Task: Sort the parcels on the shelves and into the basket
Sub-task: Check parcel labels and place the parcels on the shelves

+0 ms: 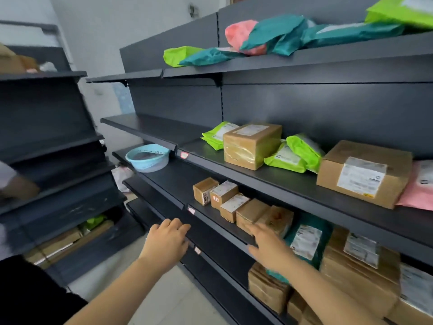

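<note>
We start at the left hand [167,240], laid palm down over the front edge of a lower shelf. Its fingers are relaxed and apart from any parcel, so we take it as a brace for leaning in. The right hand [269,247] is blurred, with fingers stretched out and nothing in them. Its tips are at the nearest of the small boxes [234,202], though we cannot tell whether they touch.

Those small boxes stand in a tight row, side against side, along the boxes' shelf [178,179]. We judge the row is being squared up or one box singled out. At the far end of that same shelf sits the basket [148,158], pale blue and well apart from the row. From here we cannot see into it.

Under the right wrist a teal bag [304,240] leans against the big boxes [358,261], which are stacked low, sensibly, for their bulk. One level up, the middle shelf [210,158] mixes green bags [290,158] with two cartons [251,146]. The top shelf [304,59] carries only soft bags [281,36] in teal, pink and green. To us, like seems to be gathering with like.
</note>
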